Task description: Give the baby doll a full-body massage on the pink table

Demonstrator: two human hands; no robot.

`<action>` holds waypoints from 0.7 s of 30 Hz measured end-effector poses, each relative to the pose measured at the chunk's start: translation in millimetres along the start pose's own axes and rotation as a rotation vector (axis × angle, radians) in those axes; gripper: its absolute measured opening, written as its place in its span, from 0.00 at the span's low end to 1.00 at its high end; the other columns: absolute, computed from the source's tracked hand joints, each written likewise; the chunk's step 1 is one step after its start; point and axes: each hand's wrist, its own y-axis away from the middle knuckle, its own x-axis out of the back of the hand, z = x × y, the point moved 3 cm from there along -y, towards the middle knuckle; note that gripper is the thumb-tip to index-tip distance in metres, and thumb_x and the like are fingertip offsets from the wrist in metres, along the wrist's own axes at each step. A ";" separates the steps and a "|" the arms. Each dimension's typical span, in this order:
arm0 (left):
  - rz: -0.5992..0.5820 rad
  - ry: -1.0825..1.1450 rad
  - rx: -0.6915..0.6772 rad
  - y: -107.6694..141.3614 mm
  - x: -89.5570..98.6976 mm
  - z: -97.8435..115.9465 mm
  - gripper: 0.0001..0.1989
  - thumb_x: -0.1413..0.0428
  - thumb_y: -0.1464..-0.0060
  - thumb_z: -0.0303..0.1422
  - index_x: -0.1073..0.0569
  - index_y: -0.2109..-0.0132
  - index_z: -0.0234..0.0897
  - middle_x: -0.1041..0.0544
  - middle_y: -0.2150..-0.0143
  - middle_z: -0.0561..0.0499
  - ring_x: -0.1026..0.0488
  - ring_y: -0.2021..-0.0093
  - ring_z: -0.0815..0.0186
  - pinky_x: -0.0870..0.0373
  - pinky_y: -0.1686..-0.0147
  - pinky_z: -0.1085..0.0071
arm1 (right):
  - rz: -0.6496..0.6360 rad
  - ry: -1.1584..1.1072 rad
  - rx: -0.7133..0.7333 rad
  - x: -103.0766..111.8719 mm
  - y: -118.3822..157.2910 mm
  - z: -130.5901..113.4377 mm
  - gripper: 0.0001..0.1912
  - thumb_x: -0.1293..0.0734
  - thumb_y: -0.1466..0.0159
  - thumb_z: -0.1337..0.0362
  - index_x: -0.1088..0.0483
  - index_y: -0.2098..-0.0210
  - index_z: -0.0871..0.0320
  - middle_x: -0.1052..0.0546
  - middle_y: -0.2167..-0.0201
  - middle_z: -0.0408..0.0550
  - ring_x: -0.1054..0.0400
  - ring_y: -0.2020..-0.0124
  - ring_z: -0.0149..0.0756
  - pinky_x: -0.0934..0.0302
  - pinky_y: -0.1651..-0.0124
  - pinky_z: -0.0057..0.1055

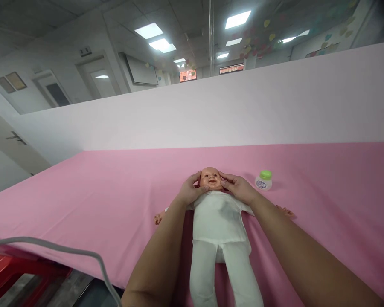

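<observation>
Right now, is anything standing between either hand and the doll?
Nothing visible does. The left hand and right hand already touch the doll, one at each side of its head. The green-lidded jar stands to the right of the right hand, not between it and the doll.

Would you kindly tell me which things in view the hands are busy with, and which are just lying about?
In hand:
- doll, face up, head between left hand and right hand

Apparently just lying about:
- green-lidded jar, untouched
- grey cable

Underneath: pink sheet
</observation>
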 end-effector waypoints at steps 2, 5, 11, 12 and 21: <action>-0.003 0.028 -0.022 0.3 0.4 0.2 0.42 0.27 0.51 0.43 0.30 0.32 0.41 0.31 0.30 0.41 0.33 0.31 0.48 0.33 0.34 0.53 | 0.006 0.008 0.017 -1.0 0.8 -1.8 0.28 0.27 0.35 0.50 0.26 0.37 0.49 0.24 0.37 0.47 0.33 0.33 0.50 0.43 0.28 0.50; 0.004 -0.001 -0.029 -0.1 -0.3 -2.0 0.43 0.28 0.50 0.45 0.32 0.30 0.41 0.31 0.30 0.39 0.32 0.31 0.48 0.33 0.34 0.53 | 0.020 0.038 0.038 -5.2 2.5 -2.7 0.30 0.26 0.35 0.49 0.27 0.36 0.48 0.24 0.37 0.48 0.31 0.36 0.50 0.38 0.32 0.49; 0.044 -0.105 -0.065 -1.2 -6.8 -2.2 0.53 0.24 0.59 0.47 0.34 0.29 0.39 0.33 0.30 0.35 0.33 0.32 0.42 0.33 0.35 0.51 | 0.095 0.117 0.052 -13.9 1.2 6.9 0.41 0.19 0.45 0.52 0.31 0.35 0.49 0.21 0.42 0.51 0.25 0.43 0.51 0.32 0.38 0.51; 0.068 -0.111 -0.060 -0.8 -7.9 -1.5 0.53 0.24 0.61 0.46 0.33 0.30 0.40 0.33 0.30 0.35 0.33 0.33 0.42 0.33 0.36 0.51 | 0.110 0.142 0.056 -14.5 0.5 8.7 0.41 0.18 0.46 0.52 0.31 0.35 0.49 0.20 0.43 0.52 0.24 0.44 0.50 0.31 0.38 0.51; 0.141 -0.198 -0.037 0.8 -12.7 -0.7 0.52 0.22 0.64 0.47 0.30 0.32 0.42 0.29 0.33 0.38 0.30 0.35 0.41 0.32 0.36 0.51 | 0.112 0.198 0.069 -14.0 0.1 11.1 0.39 0.20 0.43 0.53 0.31 0.35 0.47 0.21 0.43 0.50 0.24 0.45 0.49 0.30 0.40 0.48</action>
